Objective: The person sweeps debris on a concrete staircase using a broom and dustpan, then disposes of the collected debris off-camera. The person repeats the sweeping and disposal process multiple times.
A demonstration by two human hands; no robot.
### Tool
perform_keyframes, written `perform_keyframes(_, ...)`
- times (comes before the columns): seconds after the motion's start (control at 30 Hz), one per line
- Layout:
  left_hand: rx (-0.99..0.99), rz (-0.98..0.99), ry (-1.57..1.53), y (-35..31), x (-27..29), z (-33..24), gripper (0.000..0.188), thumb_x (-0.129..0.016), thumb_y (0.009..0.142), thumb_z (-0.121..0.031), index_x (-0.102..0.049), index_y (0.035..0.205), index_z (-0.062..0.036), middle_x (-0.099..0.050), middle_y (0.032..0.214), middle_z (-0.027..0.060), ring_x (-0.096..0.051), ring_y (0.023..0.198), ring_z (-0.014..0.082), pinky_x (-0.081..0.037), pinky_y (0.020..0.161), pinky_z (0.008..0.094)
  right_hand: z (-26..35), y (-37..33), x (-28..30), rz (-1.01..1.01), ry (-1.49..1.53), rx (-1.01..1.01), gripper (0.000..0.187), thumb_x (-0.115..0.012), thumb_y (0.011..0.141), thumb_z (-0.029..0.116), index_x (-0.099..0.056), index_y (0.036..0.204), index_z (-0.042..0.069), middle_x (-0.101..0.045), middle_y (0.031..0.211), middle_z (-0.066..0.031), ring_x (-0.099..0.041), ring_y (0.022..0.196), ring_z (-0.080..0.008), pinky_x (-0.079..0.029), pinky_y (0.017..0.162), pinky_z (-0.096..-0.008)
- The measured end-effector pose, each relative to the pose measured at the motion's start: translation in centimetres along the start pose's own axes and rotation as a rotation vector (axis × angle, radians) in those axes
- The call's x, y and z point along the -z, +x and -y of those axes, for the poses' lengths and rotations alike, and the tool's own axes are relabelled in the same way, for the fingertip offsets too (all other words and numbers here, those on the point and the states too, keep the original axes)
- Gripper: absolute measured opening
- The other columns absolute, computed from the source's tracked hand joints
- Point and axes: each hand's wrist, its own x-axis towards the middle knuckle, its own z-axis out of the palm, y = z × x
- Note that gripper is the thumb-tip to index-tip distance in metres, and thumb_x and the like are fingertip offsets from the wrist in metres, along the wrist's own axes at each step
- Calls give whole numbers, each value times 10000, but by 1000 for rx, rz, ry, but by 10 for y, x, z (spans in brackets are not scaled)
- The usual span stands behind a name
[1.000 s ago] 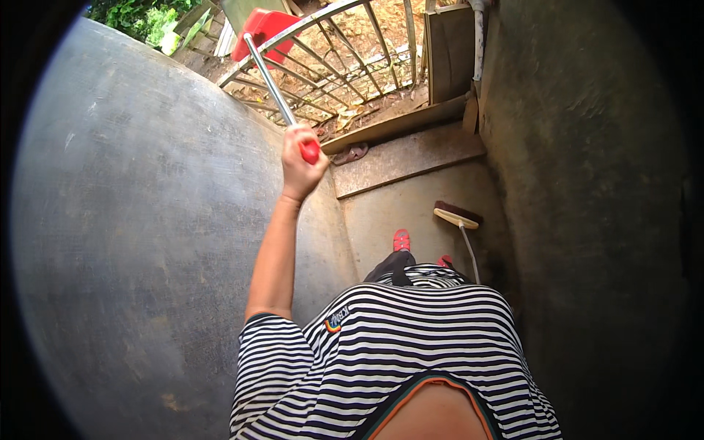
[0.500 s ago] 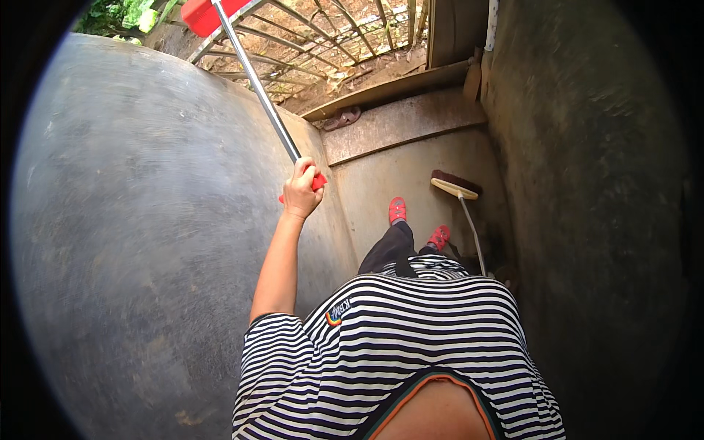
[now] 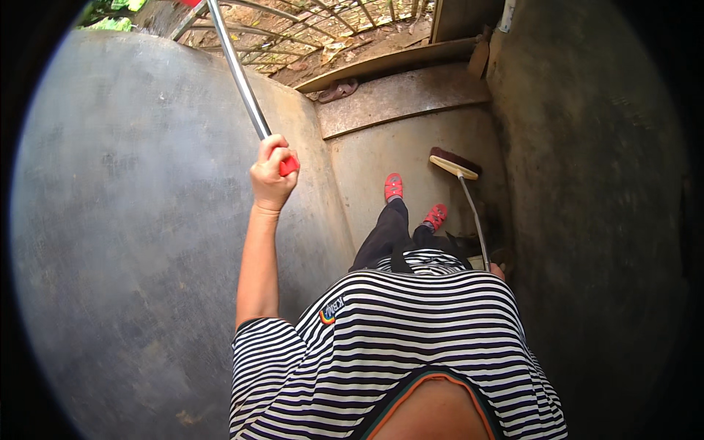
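My left hand (image 3: 273, 173) is raised at the left, its fingers wrapped round the red grip (image 3: 290, 166) of a long-handled dustpan. The dustpan's shiny metal pole (image 3: 242, 77) slants up to the far left, where only a sliver of its red pan shows at the upper edge. Down by my right hip, a small part of my right hand (image 3: 498, 272) shows against the pole of a broom; my shirt hides most of the hand. The broom's dark-bristled head (image 3: 455, 163) rests on the floor ahead of my right foot.
Smooth grey concrete walls rise close on the left (image 3: 139, 169) and right (image 3: 594, 198). A wooden board (image 3: 403, 101) crosses the far end of the floor, with a brown sandal (image 3: 339, 90) at its left. Beyond stands a barred fence (image 3: 315, 22). I wear red shoes (image 3: 394, 185).
My left hand has moved left and slightly up in the picture with the dustpan, whose pan has mostly gone past the upper edge. A bit of my right hand now shows beside the broom pole.
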Motion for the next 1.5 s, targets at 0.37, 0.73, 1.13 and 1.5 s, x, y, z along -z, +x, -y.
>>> perform_keyframes(0.37,-108,-87,-127,12,91,-97,243,-658,623,87,-465,678,-50,-549,860,112,-567,748,215,-473,643,286,-73,30,-21,18,-140,-8,395,-651,607,176,-561,932,-29,-579,937,-274,-553,936,-399,-445,791,-417)
perform_keyframes(0.73,-68,-710,-1428,-3,316,-229,236,-514,723,17,-363,904,17,-504,746,83,-480,372,99,-417,268,164,-131,46,-61,55,-140,22,363,-610,654,192,-583,920,-53,-567,959,-295,-555,940,-403,-450,794,-424)
perform_keyframes(1.13,154,-367,-1700,-98,346,-250,274,-563,701,75,-311,693,-34,-378,875,131,-480,369,139,-450,226,220,-110,5,-28,61,-188,2,397,-622,634,189,-556,951,-43,-566,972,-291,-543,958,-403,-445,814,-418)
perform_keyframes(1.5,1085,-359,-1639,-111,152,-146,114,-509,767,7,-405,747,-36,-431,968,107,-370,427,81,-362,289,187,-29,1,-13,-21,-208,57,429,-641,623,185,-530,974,-35,-569,966,-284,-540,961,-403,-442,820,-417)
